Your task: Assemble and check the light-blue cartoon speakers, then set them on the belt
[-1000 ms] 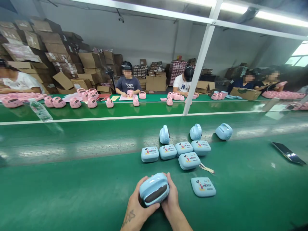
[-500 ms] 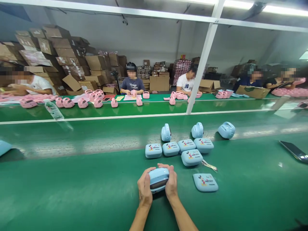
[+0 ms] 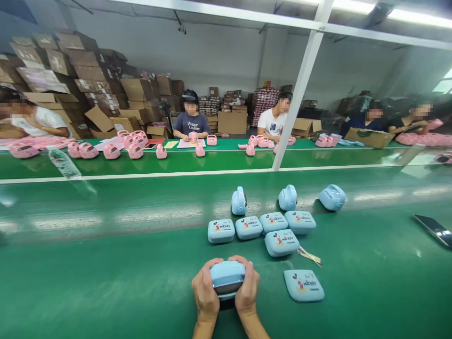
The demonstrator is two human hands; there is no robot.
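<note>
A light blue plastic case with a dark front band is held low over the green work surface, between both palms. My left hand is closed round its left end. My right hand grips the right end, fingers curled over the top. The underside is hidden. To the right lies a flat light blue panel printed with Mickey. Beyond my hands sit several rounded blue cases with the same print, the nearest printed case beside a pair of small scissors.
Farther back stand three blue cases with handles, one handled case at the right. A phone lies at the right edge. Across a white-edged divider, a clear bottle and pink cases line the opposite bench, where several people sit. A white post rises between.
The view has shifted slightly, so the bench items sit lower in the picture. Both hands still hold the case, its top now tilted a little more level, fingers wrapped closer round it.
</note>
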